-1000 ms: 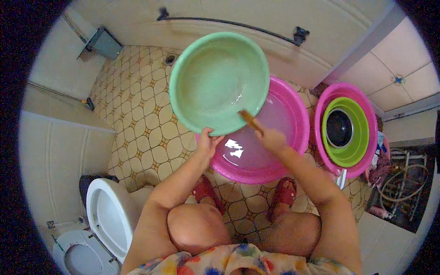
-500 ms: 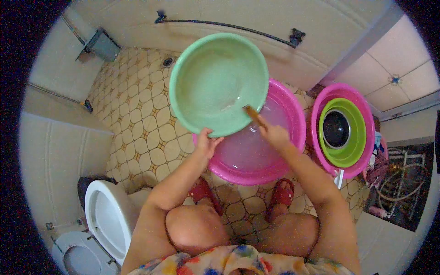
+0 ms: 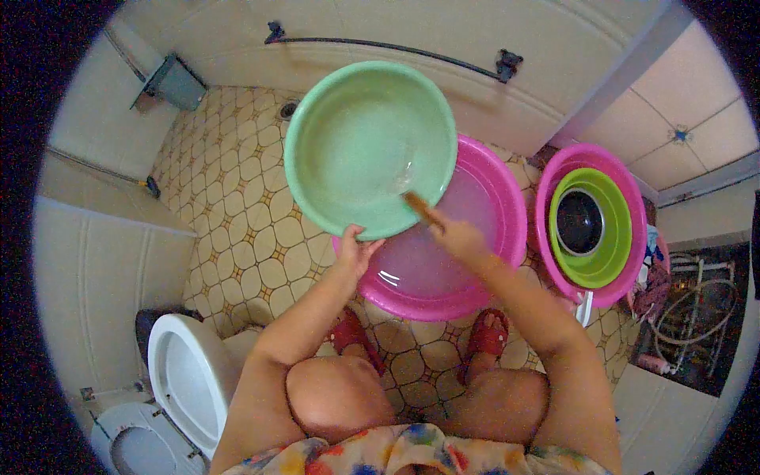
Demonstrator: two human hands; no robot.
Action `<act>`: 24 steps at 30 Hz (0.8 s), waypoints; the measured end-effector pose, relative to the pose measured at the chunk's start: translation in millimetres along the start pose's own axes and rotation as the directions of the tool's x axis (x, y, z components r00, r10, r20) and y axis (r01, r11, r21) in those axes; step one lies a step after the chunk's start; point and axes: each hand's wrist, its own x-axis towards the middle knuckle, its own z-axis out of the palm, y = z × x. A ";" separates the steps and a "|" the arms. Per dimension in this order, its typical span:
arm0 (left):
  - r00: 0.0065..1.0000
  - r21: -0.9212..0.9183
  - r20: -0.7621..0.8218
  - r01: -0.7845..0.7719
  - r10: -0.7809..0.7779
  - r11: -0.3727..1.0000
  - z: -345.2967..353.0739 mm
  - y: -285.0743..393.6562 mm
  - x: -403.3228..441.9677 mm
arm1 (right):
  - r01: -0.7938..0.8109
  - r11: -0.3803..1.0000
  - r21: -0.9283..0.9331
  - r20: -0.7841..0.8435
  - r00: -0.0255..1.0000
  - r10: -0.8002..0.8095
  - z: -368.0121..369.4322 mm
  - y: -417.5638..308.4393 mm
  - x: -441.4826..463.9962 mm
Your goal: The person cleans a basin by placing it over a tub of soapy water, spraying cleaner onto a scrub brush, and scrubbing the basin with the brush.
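At the far left stood one white toilet (image 3: 190, 388), and above it, by the wall, one grey-blue container (image 3: 180, 83). One floor drain (image 3: 289, 109) sat near the back wall. Next came one mint-green basin (image 3: 368, 146), overlapping the left part of the nearer pink basin (image 3: 511, 229), one of two pink basins in view; whether it rested on that basin's rim could not be told. The left hand (image 3: 358, 249) was clamped on the mint-green basin's near rim, thumb on top. Cloudy liquid lay in the nearer pink basin. One brown tool (image 3: 419, 207) reached over the mint-green basin's lower right edge, its tip at the inner wall. The right hand (image 3: 461, 241), slightly blurred, had its fingers wrapped together around the tool's near end. Two red slippers (image 3: 487, 336) were on the person's two feet. Farther right, the second pink basin (image 3: 590, 157) held one lime-green basin (image 3: 586, 269), with one dark round vessel (image 3: 576, 222) inside that. Rightmost were a heap of cloth (image 3: 653, 293) and one looped hose (image 3: 697, 340).
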 end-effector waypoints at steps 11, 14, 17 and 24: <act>0.997 0.024 0.042 0.059 -0.060 0.998 12.6 -3.7 -12.4 | 0.039 0.992 0.124 -0.003 0.999 -0.039 56.0 -12.0 -13.8; 0.982 -0.141 0.110 0.170 -0.155 0.975 -0.1 -7.1 8.9 | 0.109 0.987 0.122 0.018 0.994 -0.112 67.8 -24.0 -26.2; 0.979 -0.171 0.153 0.164 -0.139 0.972 9.3 -0.1 6.6 | 0.119 0.993 -0.003 -0.014 0.993 -0.119 55.4 -11.1 -13.2; 0.988 0.007 0.118 0.098 -0.098 0.995 15.7 9.0 -7.3 | -0.082 0.987 -0.136 -0.265 0.963 0.044 13.2 44.4 19.1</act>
